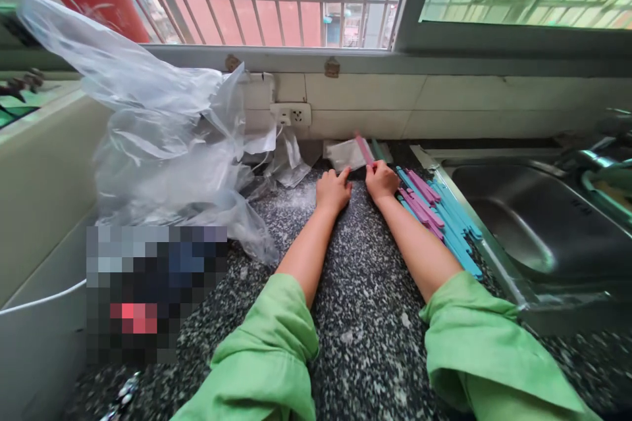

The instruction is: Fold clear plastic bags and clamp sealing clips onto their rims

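Both my arms in green sleeves reach forward over a speckled granite counter [365,276]. My left hand [333,189] rests knuckles up, fingers curled, its fingertips touching a small clear plastic bag [345,154] near the wall. My right hand [381,180] is also curled, pinching a pink clip stick [364,148] that lies along the bag's edge. A pile of several pink and blue clip sticks [437,210] lies just right of my right wrist.
A big crumpled clear plastic bag [162,145] fills the counter's left side. A steel sink [533,223] is at the right. A wall socket [293,114] sits below the barred window. A white appliance [39,223] stands at far left.
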### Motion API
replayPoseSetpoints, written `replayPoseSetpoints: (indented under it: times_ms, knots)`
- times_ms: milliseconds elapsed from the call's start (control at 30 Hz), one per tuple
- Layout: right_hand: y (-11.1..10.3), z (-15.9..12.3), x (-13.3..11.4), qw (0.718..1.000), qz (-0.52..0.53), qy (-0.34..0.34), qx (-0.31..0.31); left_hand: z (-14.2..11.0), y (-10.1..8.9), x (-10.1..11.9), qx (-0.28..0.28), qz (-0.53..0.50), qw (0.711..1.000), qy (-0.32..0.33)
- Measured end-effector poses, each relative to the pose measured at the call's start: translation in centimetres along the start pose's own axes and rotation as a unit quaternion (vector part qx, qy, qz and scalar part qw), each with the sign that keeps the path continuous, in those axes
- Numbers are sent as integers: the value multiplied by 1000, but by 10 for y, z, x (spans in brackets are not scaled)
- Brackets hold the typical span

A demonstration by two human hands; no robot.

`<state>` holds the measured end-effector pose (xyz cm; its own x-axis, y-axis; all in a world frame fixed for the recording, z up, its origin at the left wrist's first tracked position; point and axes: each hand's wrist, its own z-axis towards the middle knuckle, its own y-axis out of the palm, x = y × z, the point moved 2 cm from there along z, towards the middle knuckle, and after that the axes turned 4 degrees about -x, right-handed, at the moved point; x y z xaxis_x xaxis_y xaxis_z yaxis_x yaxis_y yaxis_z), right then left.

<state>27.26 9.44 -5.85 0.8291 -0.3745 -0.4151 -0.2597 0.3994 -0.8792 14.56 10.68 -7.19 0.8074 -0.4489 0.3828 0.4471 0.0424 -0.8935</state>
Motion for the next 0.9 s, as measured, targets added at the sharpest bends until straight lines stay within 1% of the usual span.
replayPoseSetpoints:
  times_ms: [67, 200, 300, 367, 500, 533, 600, 667, 700, 767, 833, 900]
  knots:
    - [3, 13, -1, 1000, -7, 18, 4, 12, 4, 1, -2, 21, 1000, -9]
    - [11, 33, -2, 998, -33, 43, 11, 31, 9, -1, -2, 28, 999, -25]
    - [15, 42, -3, 996, -57, 61, 17, 37, 11, -5, -2, 13, 999, -38]
    - [17, 44, -4, 996, -62, 61, 16, 37, 11, -6, 2, 0, 999, -41]
    - [14, 41, -4, 999, -37, 29, 16, 26, 6, -9, 25, -28, 998, -47]
    - [12, 39, -6, 999, -24, 11, 20, 22, 3, -11, 39, -40, 997, -50]
    - [10, 31, -12, 999, 23, -34, 16, 13, -4, -15, 85, -81, 991, -55]
    - [10, 20, -27, 993, 97, -67, -9, 4, -12, -24, 147, -143, 976, -78]
    - [12, 15, -38, 986, 148, -65, -29, 0, -17, -29, 179, -174, 963, -102]
    - [17, 4, -66, 978, 191, -61, -54, -9, -24, -42, 229, -219, 932, -175]
    - [25, -5, -97, 970, 223, -56, -82, -17, -29, -52, 254, -235, 907, -240]
    - [32, -9, -124, 961, 251, -42, -108, -23, -33, -59, 254, -231, 899, -271]
